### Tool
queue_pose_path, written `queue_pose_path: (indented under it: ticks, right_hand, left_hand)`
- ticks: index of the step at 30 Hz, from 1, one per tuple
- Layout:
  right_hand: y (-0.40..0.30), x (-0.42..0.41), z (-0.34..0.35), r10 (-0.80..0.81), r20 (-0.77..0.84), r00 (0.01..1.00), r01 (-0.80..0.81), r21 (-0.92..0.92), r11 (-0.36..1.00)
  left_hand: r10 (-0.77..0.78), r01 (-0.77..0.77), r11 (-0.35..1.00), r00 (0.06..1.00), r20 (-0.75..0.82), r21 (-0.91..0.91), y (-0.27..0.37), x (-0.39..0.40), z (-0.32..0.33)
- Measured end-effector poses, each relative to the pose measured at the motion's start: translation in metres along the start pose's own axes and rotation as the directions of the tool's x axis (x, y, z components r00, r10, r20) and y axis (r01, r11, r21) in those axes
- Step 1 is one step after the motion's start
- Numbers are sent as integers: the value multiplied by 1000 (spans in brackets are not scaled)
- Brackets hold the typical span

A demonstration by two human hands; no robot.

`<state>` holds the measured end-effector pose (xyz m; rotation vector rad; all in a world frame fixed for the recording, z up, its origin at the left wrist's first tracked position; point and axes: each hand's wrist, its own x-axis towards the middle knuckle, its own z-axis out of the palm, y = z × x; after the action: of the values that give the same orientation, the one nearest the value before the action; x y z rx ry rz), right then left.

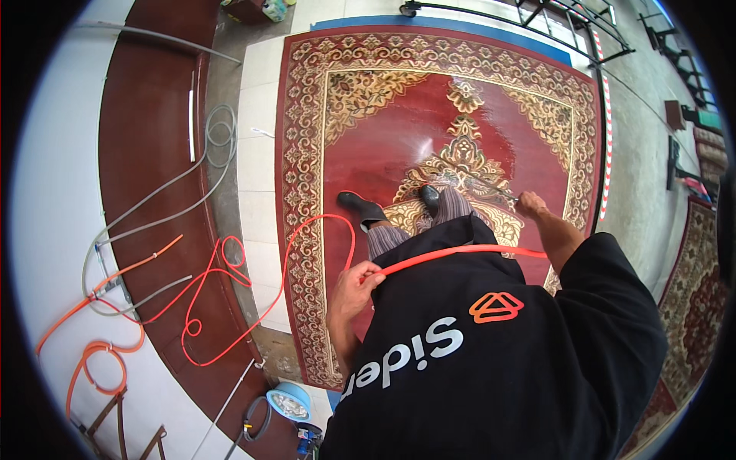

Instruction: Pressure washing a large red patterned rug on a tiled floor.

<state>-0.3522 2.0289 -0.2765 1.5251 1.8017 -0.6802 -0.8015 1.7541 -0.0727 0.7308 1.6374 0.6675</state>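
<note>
My left hand [355,283] grips a red-orange hose [454,251] at my left hip. From there the hose crosses the front of my body toward my right forearm and also loops down to the floor on the left. My right hand [530,205] is closed around the near end of a thin spray wand [477,178]. A white spray fans from the wand's tip onto a red patterned carpet [371,152], where parts of the pile look wet and shiny. Both my dark rubber shoes [361,208] stand on the carpet.
Loops of red hose and a grey hose [155,187] lie at the left by a wall fitting. A blue basin [289,402] stands at lower left. A black wheeled metal frame [540,29] is beyond the carpet; another patterned carpet [687,305] lies at right.
</note>
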Motion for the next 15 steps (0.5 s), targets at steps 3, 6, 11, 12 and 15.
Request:
queue_pose_path:
  ticks: [3, 6, 11, 12, 15]
  right_hand:
    - [82, -18, 3, 122, 31, 992, -123, 43, 991]
    - [113, -29, -8, 144, 9, 990, -144, -4, 990]
    - [120, 5, -4, 164, -197, 967, -160, 36, 986]
    - [110, 12, -13, 102, -191, 976, -98, 27, 995]
    - [67, 47, -26, 20, -178, 984, -20, -3, 1000]
  left_hand:
    - [90, -102, 986, 991, 94, 131, 21, 26, 33]
    - [90, -113, 974, 988, 124, 197, 40, 37, 50]
    - [107, -127, 980, 985, 134, 150, 46, 42, 48]
    - [75, -99, 983, 986, 150, 156, 48, 41, 45]
    - [40, -48, 995, 994, 99, 82, 32, 32, 33]
